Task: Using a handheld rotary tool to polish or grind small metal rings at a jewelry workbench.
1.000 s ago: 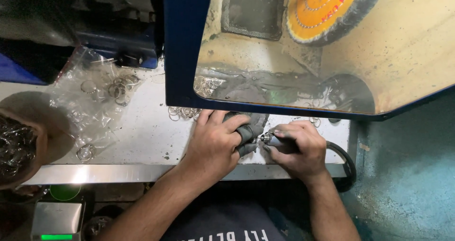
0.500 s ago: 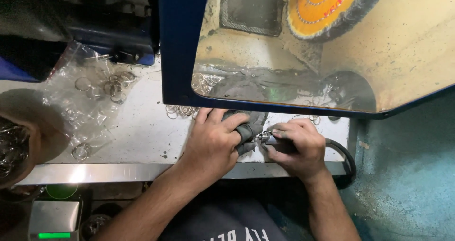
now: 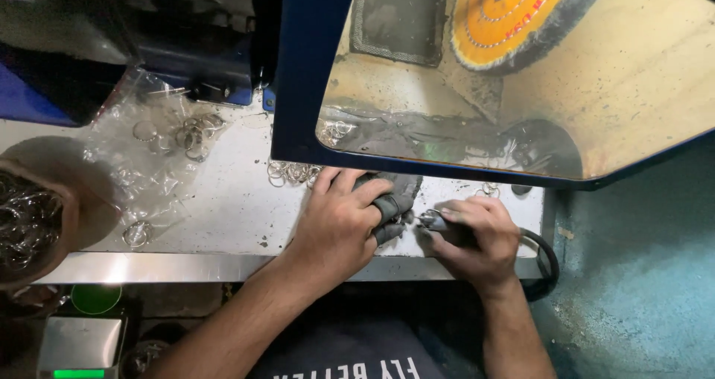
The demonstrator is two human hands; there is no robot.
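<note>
My left hand (image 3: 339,223) rests on the white bench top (image 3: 223,208), its grey-wrapped fingertips (image 3: 389,208) pinching a small metal piece that is mostly hidden. My right hand (image 3: 477,237) grips a slim handheld tool (image 3: 439,223) like a pen, its tip pointing left at the piece between the two hands. A black hose (image 3: 544,260) curves away from the tool behind my right wrist. Loose metal rings (image 3: 294,172) lie just beyond my left hand.
A blue-framed clear shield (image 3: 313,88) stands over the bench, with an orange buffing wheel (image 3: 514,18) behind it. A clear plastic bag with rings (image 3: 171,137) lies at the left. A brown bowl of rings (image 3: 30,223) sits at the far left edge. A scale (image 3: 78,349) is below the bench.
Both hands stay together at the same spot on the bench. The view has shifted slightly; no visible change in grip.
</note>
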